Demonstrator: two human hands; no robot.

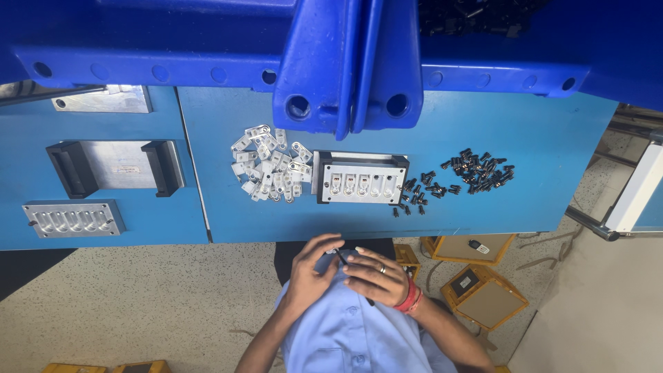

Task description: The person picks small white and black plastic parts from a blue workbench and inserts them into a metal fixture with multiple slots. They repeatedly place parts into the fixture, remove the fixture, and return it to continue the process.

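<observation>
Both my hands are together in front of my blue shirt, below the near edge of the blue table. My left hand is curled and my right hand, with a ring and red bangles, meets it fingertip to fingertip. A small black part is pinched between them. On the table just beyond stands a metal jig in a black frame with a row of slots. A pile of white metal pieces lies to its left. Several small black parts are scattered to its right.
Blue plastic crates overhang the table's far side. The left table carries a slotted metal block, a black-ended fixture and a metal plate. Open yellow cardboard boxes sit on the speckled floor to my right.
</observation>
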